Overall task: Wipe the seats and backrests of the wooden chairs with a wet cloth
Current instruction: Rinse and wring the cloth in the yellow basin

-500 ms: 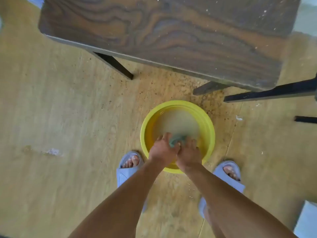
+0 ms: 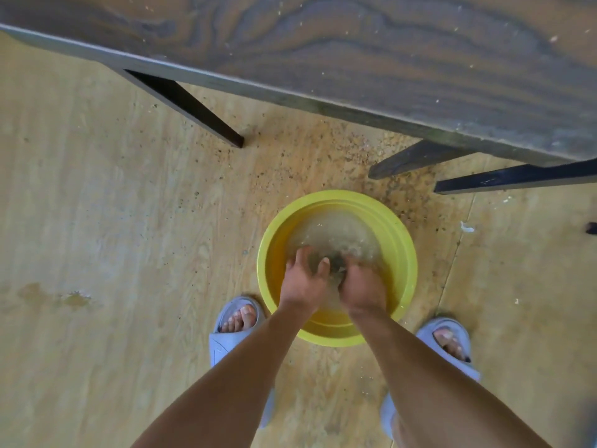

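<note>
A yellow basin (image 2: pixel 399 240) of cloudy water stands on the floor between my feet. Both hands are down in the water. My left hand (image 2: pixel 303 279) has its fingers spread, thumb against a dark wet cloth (image 2: pixel 337 265) that shows only as a small patch between the hands. My right hand (image 2: pixel 361 286) is curled around the cloth, fingers under the water. A dark wooden seat (image 2: pixel 355 50) with black legs fills the top of the view, speckled with light crumbs.
Black metal legs (image 2: pixel 187 105) slant to the floor just beyond the basin. The yellow wood-pattern floor (image 2: pixel 113 221) is strewn with brown grit near the basin. My feet in grey slippers (image 2: pixel 232 331) flank the basin.
The hands have sunk deeper into the water and the cloth, earlier a green bunch above the surface, is now mostly submerged. The left fingers have spread. The view has moved closer.
</note>
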